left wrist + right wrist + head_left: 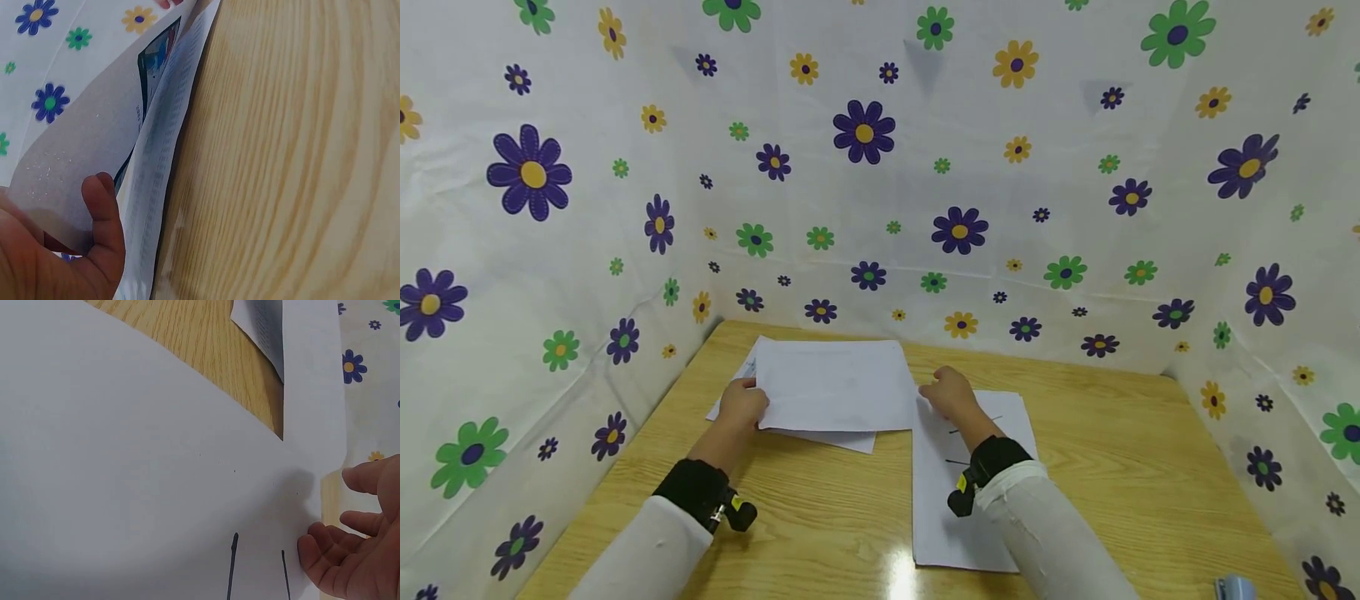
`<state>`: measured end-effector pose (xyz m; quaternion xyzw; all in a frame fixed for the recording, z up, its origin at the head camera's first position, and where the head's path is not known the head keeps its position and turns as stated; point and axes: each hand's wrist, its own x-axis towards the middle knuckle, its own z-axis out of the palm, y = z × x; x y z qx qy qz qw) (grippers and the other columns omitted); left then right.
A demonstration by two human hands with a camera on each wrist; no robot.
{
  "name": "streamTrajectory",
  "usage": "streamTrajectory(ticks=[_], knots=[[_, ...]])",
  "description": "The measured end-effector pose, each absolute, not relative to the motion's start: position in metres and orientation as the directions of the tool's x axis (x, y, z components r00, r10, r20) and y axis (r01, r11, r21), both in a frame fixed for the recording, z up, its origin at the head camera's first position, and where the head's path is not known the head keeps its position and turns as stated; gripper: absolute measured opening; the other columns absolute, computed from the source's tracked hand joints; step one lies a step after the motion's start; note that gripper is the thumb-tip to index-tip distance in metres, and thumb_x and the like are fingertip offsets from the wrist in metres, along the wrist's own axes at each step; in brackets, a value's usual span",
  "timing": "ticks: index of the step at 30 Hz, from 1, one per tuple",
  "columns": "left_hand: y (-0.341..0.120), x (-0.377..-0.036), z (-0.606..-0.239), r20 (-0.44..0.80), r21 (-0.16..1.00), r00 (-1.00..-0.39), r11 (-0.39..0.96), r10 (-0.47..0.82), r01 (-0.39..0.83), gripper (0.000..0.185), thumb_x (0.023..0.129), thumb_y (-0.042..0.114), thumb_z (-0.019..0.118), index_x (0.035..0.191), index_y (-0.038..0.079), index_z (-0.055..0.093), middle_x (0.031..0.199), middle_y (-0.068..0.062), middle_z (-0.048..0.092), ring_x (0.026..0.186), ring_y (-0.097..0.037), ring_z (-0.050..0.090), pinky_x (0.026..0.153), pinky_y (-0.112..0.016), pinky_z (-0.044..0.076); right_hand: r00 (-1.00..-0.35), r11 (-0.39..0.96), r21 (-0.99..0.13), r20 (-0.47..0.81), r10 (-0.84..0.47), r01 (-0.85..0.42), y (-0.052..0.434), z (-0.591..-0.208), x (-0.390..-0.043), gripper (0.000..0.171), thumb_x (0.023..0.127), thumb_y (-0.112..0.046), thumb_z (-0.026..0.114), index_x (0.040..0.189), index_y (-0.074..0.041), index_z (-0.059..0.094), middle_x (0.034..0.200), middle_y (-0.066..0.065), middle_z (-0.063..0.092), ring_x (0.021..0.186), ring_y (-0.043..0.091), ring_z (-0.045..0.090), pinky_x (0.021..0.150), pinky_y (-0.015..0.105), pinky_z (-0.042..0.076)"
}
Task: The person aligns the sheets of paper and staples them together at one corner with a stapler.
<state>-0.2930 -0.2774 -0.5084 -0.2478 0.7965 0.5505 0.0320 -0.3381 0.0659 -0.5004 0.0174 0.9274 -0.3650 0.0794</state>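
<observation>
A white sheet of paper (835,387) is lifted at its left edge, where my left hand (743,406) pinches it between thumb and fingers. Beneath it, a printed sheet (842,439) lies askew on the table; the left wrist view shows lines of text (159,187) and a dark-bordered picture (164,47) under the raised paper. At the other end, my right hand (951,396) hovers by the sheet's right corner with loosely bent fingers (319,565) and nothing gripped. Below that hand lies a paper stack (943,508) bearing a few short black strokes.
The wooden table (1120,467) carries the papers. A flower-patterned cloth (865,208) stands around its back and sides. In the near right corner, a small blue-grey object (1234,587) is cut off by the frame.
</observation>
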Motion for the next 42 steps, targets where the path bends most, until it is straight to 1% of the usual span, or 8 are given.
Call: streamTrajectory(ticks=[3, 6, 12, 18, 22, 25, 35, 42], knots=[[-0.290, -0.291, -0.508, -0.337, 0.866, -0.869, 0.243, -0.363, -0.437, 0.066, 0.093, -0.002, 0.040, 0.156, -0.010, 0.024, 0.158, -0.033, 0.030, 0.136, -0.041, 0.039, 0.108, -0.044, 0.046, -0.988, 0.737, -0.672, -0.150, -0.040, 0.072, 0.065, -0.500, -0.338, 0.052, 0.099, -0.026, 0.065, 0.140, 0.005, 0.054, 0.139, 0.023, 0.059, 0.122, 0.037, 0.060, 0.099, 0.048, 0.052], [-0.302, -0.290, -0.508, -0.360, 0.870, -0.859, 0.201, -0.365, -0.450, 0.066, 0.096, -0.001, 0.036, 0.158, -0.010, 0.017, 0.161, -0.033, 0.023, 0.144, -0.041, 0.033, 0.119, -0.050, 0.033, -0.988, 0.743, -0.667, -0.142, -0.054, 0.056, 0.065, -0.500, -0.337, 0.051, 0.100, -0.026, 0.064, 0.140, 0.005, 0.054, 0.139, 0.024, 0.059, 0.124, 0.039, 0.059, 0.099, 0.049, 0.052], [-0.312, -0.286, -0.508, -0.384, 0.894, -0.872, 0.114, -0.304, -0.434, 0.066, 0.098, -0.003, 0.034, 0.160, -0.008, 0.011, 0.162, -0.032, 0.022, 0.137, -0.040, 0.038, 0.107, -0.049, 0.046, -0.990, 0.753, -0.656, -0.133, -0.039, 0.058, 0.060, -0.500, -0.336, 0.051, 0.101, -0.029, 0.062, 0.139, 0.005, 0.056, 0.138, 0.023, 0.060, 0.123, 0.038, 0.060, 0.099, 0.049, 0.052], [-0.299, -0.287, -0.511, -0.360, 0.906, -0.908, 0.151, -0.215, -0.395, 0.066, 0.098, -0.004, 0.036, 0.159, -0.010, 0.011, 0.162, -0.033, 0.021, 0.141, -0.042, 0.036, 0.114, -0.051, 0.040, -0.992, 0.648, -0.754, -0.128, 0.024, 0.113, 0.053, -0.502, -0.335, 0.051, 0.105, -0.040, 0.054, 0.133, 0.002, 0.061, 0.124, 0.019, 0.066, 0.106, 0.031, 0.064, 0.090, 0.045, 0.055], [-0.289, -0.286, -0.512, -0.350, 0.908, -0.915, 0.167, -0.200, -0.384, 0.064, 0.099, -0.004, 0.037, 0.159, -0.009, 0.015, 0.159, -0.034, 0.026, 0.129, -0.039, 0.047, 0.090, -0.039, 0.056, -0.982, 0.529, -0.829, -0.177, 0.064, 0.184, 0.048, -0.497, -0.334, 0.049, 0.103, -0.039, 0.058, 0.128, 0.003, 0.063, 0.120, 0.018, 0.065, 0.105, 0.031, 0.062, 0.090, 0.046, 0.053], [-0.284, -0.285, -0.512, -0.344, 0.914, -0.920, 0.158, -0.188, -0.374, 0.063, 0.100, -0.004, 0.038, 0.158, -0.008, 0.016, 0.154, -0.033, 0.031, 0.115, -0.035, 0.053, 0.069, -0.029, 0.056, -0.965, 0.454, -0.852, -0.251, 0.080, 0.260, 0.047, -0.493, -0.334, 0.047, 0.100, -0.031, 0.064, 0.129, 0.006, 0.063, 0.130, 0.022, 0.062, 0.117, 0.034, 0.059, 0.099, 0.047, 0.051], [-0.274, -0.281, -0.508, -0.330, 0.912, -0.935, 0.214, -0.129, -0.351, 0.065, 0.101, 0.000, 0.047, 0.159, -0.005, 0.018, 0.152, -0.031, 0.037, 0.121, -0.033, 0.056, 0.082, -0.029, 0.055, -0.919, 0.328, -0.859, -0.354, 0.173, 0.393, 0.064, -0.498, -0.341, 0.038, 0.099, -0.013, 0.063, 0.135, -0.001, 0.064, 0.144, 0.020, 0.057, 0.132, 0.034, 0.053, 0.110, 0.047, 0.046], [-0.269, -0.279, -0.506, -0.386, 0.912, -0.921, 0.132, -0.046, -0.389, 0.074, 0.100, 0.005, 0.060, 0.160, 0.002, 0.017, 0.139, -0.028, 0.053, 0.087, -0.020, 0.068, 0.070, -0.033, 0.059, -0.923, 0.289, -0.878, -0.350, 0.159, 0.382, 0.090, -0.498, -0.341, 0.040, 0.101, -0.012, 0.060, 0.139, 0.001, 0.060, 0.148, 0.020, 0.054, 0.133, 0.032, 0.049, 0.113, 0.046, 0.043]])
